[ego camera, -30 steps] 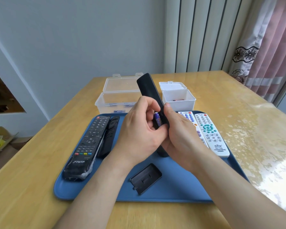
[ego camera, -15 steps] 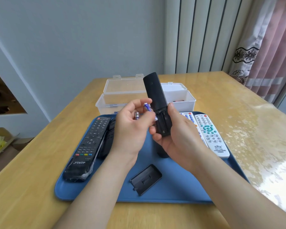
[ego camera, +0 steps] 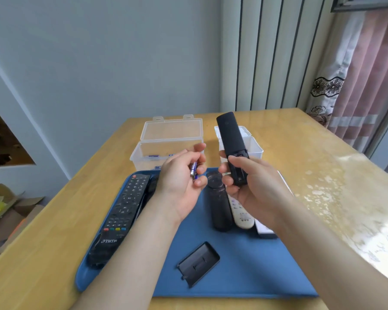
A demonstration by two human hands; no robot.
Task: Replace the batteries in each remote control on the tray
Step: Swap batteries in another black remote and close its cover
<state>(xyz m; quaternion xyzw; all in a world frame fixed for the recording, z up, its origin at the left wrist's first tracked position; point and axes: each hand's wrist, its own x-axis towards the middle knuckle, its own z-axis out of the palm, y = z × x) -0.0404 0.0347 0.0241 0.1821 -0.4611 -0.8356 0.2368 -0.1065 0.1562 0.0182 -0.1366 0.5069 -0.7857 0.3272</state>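
Purple battery [ego camera: 193,170] pinched in left grip [ego camera: 179,177] | right grip [ego camera: 255,186] clasps black remote [ego camera: 230,135] | apart above tray [ego camera: 233,276]

tray [ego camera: 244,276]: plain blue
table [ego camera: 300,142]: yellowish wood
held remote [ego camera: 231,139]: black
battery [ego camera: 193,170]: purple-blue, silver end
long remote [ego camera: 126,209]: black, with a row of red, green, yellow and blue buttons
battery cover [ego camera: 198,262]: black
box [ego camera: 166,139]: clear plastic
curtain [ego camera: 356,86]: pink, beside white with black flower pattern

Home room: wooden table [ego camera: 300,139], pink floral curtain [ego camera: 354,86]
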